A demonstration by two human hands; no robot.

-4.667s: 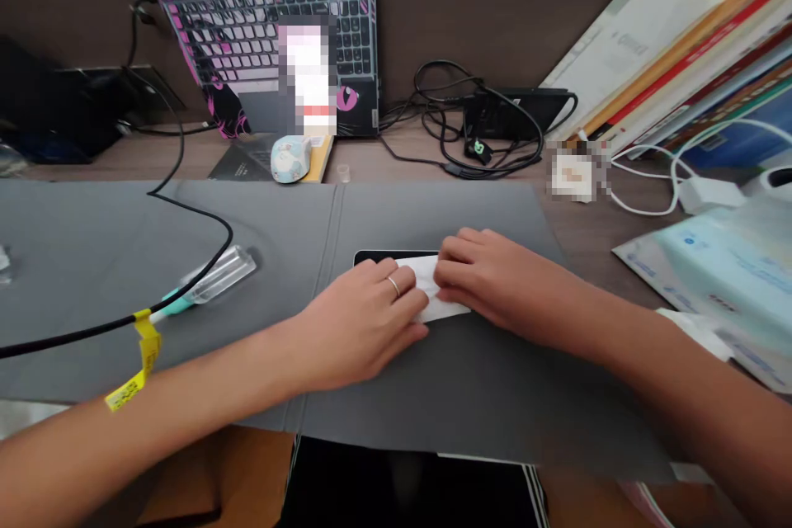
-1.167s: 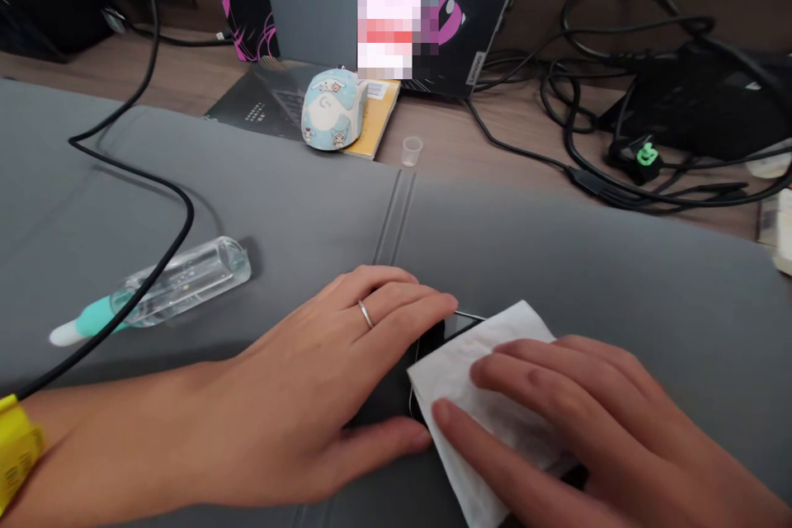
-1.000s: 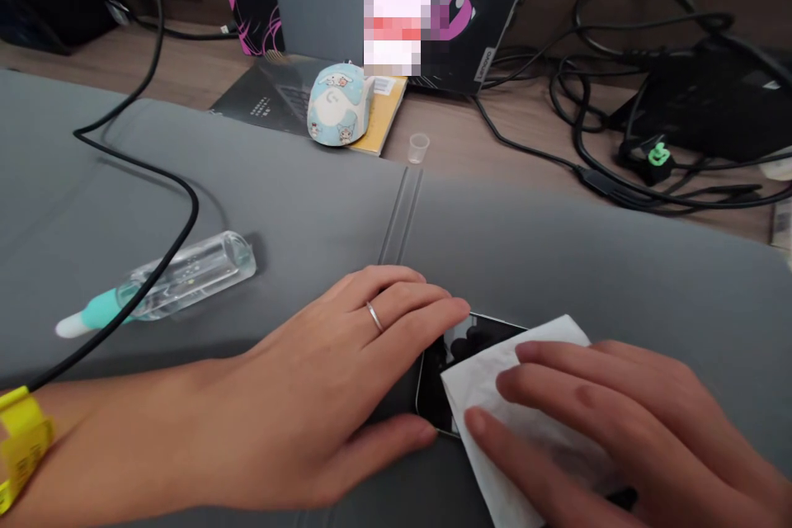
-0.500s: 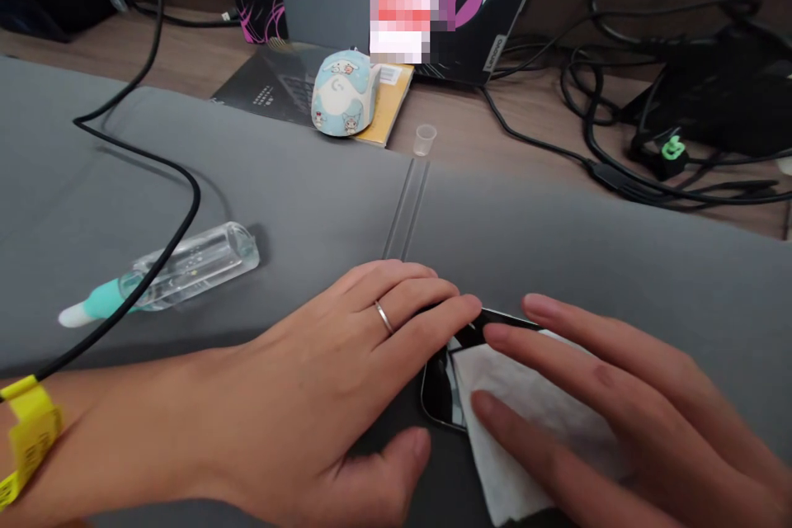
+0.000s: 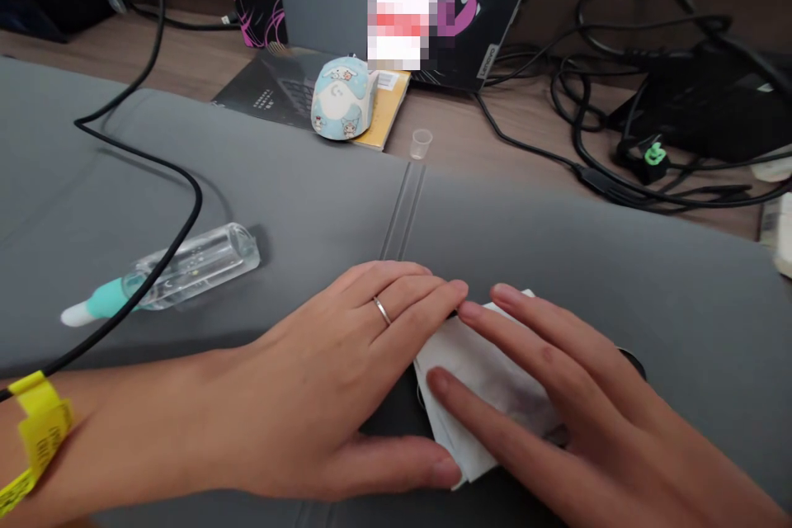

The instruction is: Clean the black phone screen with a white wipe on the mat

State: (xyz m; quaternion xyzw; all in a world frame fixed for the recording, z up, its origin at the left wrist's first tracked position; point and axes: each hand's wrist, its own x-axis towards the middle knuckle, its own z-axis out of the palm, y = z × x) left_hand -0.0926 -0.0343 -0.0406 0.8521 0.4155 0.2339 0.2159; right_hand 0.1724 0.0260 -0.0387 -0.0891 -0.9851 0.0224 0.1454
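Observation:
A white wipe covers most of a black phone that lies on the grey mat. Only slivers of the phone's edges show around the wipe. My right hand rests over the wipe with its fingers stretched out and apart. On the phone's left end, my left hand, with a ring on one finger, lies flat with straight fingers. Its fingertips are at the upper left of the wipe, and its thumb reaches the wipe's lower corner.
A clear bottle with a teal neck lies on the mat, a black cable crossing over it. Farther back are a patterned mouse, a small clear cap and a laptop. Tangled cables lie at the right.
My right hand has slid left along the phone with the wipe, now covering its left end. My left thumb has stretched out to the right, to the wipe's corner.

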